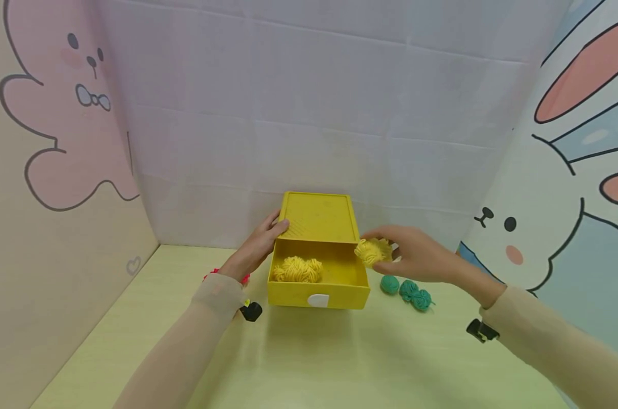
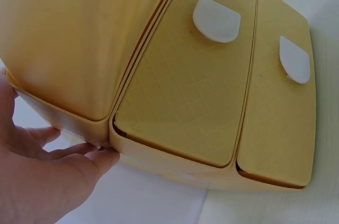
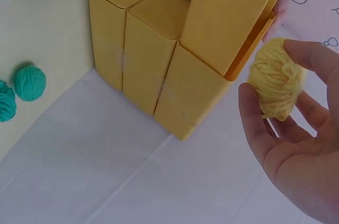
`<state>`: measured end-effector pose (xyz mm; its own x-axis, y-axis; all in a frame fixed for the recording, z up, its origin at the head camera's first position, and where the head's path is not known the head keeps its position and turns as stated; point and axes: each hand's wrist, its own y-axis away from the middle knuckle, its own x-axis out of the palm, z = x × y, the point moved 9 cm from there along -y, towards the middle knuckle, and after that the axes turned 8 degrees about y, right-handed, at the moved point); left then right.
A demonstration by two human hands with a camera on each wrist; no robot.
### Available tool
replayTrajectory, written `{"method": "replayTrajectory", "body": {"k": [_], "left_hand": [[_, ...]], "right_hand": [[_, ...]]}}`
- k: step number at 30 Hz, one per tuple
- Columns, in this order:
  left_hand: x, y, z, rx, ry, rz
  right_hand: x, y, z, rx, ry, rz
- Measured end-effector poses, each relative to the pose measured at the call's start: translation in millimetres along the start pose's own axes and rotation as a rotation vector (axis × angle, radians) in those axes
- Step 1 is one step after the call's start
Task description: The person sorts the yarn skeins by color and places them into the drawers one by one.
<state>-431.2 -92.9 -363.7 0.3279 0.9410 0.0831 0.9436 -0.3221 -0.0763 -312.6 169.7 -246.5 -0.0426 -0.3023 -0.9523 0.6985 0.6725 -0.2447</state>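
A yellow drawer cabinet [image 1: 319, 216] stands on the table with its top drawer [image 1: 293, 293] pulled out. Inside that drawer, at the left, lie yellow yarn balls [image 1: 297, 269] bunched together. My left hand [image 1: 258, 244] grips the cabinet's left side, thumb over the top edge; in the left wrist view its fingertips [image 2: 108, 156] touch the side wall. Between thumb and fingers, my right hand [image 1: 421, 254] holds another yellow yarn ball [image 3: 276, 78], at the drawer's right edge in the head view.
Green yarn balls [image 1: 408, 291] lie on the table right of the cabinet. Something red [image 1: 246, 279] shows at the left, mostly hidden by my left wrist. Two lower drawers [image 2: 185, 70] are closed, with white tabs. A white cloth wall [image 1: 314, 113] rises behind the cabinet.
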Motion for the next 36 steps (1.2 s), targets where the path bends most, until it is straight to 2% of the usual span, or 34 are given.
{"method": "replayTrajectory", "body": {"k": [5, 8, 15, 18, 25, 31, 36], "left_hand": [[-0.3, 0.1, 0.4, -0.005, 0.006, -0.004], [-0.5, -0.8, 1.6, -0.012, 0.01, -0.007], [-0.4, -0.3, 1.9, -0.017, 0.006, -0.019], [-0.2, 0.1, 1.8, -0.015, 0.006, -0.017], [-0.9, -0.4, 2.3, -0.02, 0.004, -0.02], [-0.2, -0.4, 2.0, -0.022, -0.001, -0.017], [-1.1, -0.5, 2.9, -0.026, -0.005, -0.02]], "right_hand": [[3.5, -16.9, 11.1, -0.021, 0.033, 0.028], [8.1, -25.0, 15.9, -0.062, 0.032, 0.032], [26.2, -38.9, 19.5, -0.096, 0.063, 0.072], [32.7, -43.4, 21.2, -0.091, 0.084, 0.091], [47.1, -50.5, 29.7, -0.149, 0.124, 0.137], [64.7, -54.6, 31.0, -0.156, 0.155, 0.206], [72.7, -57.0, 33.5, -0.166, 0.153, 0.228]]}}
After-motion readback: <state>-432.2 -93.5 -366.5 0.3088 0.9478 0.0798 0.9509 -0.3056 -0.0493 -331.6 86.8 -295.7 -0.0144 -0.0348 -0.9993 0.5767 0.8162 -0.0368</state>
